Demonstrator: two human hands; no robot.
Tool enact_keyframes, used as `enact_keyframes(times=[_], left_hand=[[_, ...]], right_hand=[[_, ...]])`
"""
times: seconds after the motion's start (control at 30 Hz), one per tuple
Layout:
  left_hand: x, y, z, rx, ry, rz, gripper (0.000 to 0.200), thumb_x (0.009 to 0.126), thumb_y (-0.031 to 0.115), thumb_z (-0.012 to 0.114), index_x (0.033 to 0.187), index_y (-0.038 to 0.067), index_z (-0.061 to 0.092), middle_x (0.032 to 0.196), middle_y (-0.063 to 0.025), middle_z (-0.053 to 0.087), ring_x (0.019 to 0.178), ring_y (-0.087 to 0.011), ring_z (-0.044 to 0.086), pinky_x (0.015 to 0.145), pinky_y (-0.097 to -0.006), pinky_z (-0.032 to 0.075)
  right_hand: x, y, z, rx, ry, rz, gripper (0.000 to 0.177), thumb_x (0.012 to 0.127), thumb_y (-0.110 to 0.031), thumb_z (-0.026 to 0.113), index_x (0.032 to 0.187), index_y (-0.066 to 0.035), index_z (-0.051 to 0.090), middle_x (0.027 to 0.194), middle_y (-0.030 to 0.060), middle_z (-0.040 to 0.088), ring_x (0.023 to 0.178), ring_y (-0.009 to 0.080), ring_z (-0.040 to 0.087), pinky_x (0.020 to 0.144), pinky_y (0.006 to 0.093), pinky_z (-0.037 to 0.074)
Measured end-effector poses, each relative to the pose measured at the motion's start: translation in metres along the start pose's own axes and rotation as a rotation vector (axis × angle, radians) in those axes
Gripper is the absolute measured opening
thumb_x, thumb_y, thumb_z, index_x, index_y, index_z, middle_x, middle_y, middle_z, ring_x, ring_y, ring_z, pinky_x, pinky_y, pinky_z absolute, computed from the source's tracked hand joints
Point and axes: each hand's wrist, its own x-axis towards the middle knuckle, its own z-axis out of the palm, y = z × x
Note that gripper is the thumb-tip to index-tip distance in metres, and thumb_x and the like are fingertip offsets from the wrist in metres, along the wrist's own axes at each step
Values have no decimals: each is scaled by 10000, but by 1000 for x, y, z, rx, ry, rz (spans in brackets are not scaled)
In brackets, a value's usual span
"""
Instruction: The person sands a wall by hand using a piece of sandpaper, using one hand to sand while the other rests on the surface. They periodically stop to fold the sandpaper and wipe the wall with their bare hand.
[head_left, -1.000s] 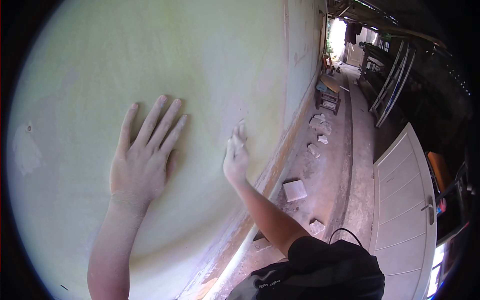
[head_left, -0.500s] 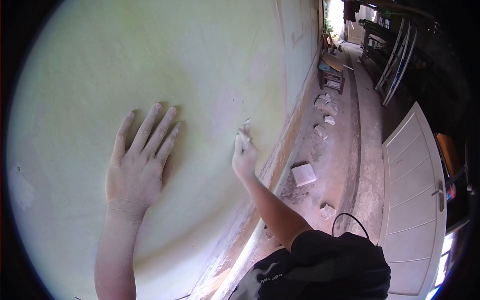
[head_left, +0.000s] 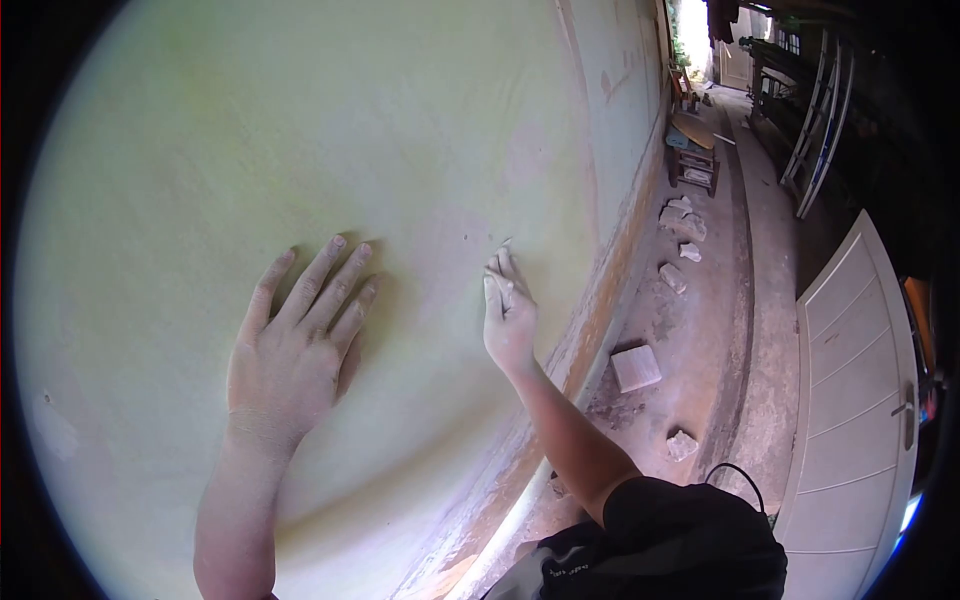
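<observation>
Dust coats my left hand (head_left: 293,355), which rests with its fingers spread against a pale green wall (head_left: 440,130) patched in whitish and pinkish tones. To the right, my right hand (head_left: 511,312) is closed with fingertips pinched together close to the same wall. A small pale edge shows at those fingertips, but what it is I cannot make out. Pale dust covers this hand too, up to the wrist. A small dark mark on the wall lies just left of the pinched fingers.
Broken white chunks (head_left: 684,222) and a square white block (head_left: 636,368) lie on the floor along the wall. A white door (head_left: 850,400) stands at the right. Farther back are a small stool (head_left: 694,165) and a leaning ladder (head_left: 822,125).
The whole view has shifted, so most things appear farther right. My left hand stays flat on the wall. My right hand remains pinched near the wall, its wrist and fingers turned slightly.
</observation>
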Motion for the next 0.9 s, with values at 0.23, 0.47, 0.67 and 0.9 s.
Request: enact_keyframes(times=[0.23, 0.47, 0.67, 0.9], left_hand=[[-7, 3, -2, -64, 88, -30, 442, 913, 265, 714, 1341, 160, 679, 1604, -1, 509, 1511, -202, 427, 1256, -485, 328], [-23, 2, -3, -94, 83, 0, 405, 904, 261, 720, 1291, 144, 707, 1588, -14, 526, 1502, -204, 438, 1247, -481, 335], [-25, 2, -1, -125, 91, -13, 402, 912, 266, 712, 1295, 141, 705, 1584, -22, 527, 1507, -204, 429, 1256, -475, 317], [-32, 5, 2, -121, 96, -18, 408, 920, 249, 703, 1315, 145, 697, 1602, -16, 506, 1520, -205, 408, 1262, -477, 310]], right_hand=[[-48, -75, 0, -106, -201, -268, 296, 1023, -82, 629, 1250, 101, 683, 1470, 261, 589, 1356, 473, 556, 1108, 478, 481], [-3, -2, -7, -25, -15, 130, 332, 1016, -87, 639, 1290, 99, 668, 1487, 266, 572, 1366, 454, 554, 1132, 462, 465], [-47, -67, -1, -157, -173, -313, 281, 1010, -94, 630, 1200, 101, 702, 1450, 274, 591, 1287, 481, 587, 1066, 487, 505], [-8, 17, -3, -127, 16, -47, 229, 994, -69, 636, 1133, 88, 728, 1447, 319, 581, 1350, 485, 554, 1128, 504, 450]])
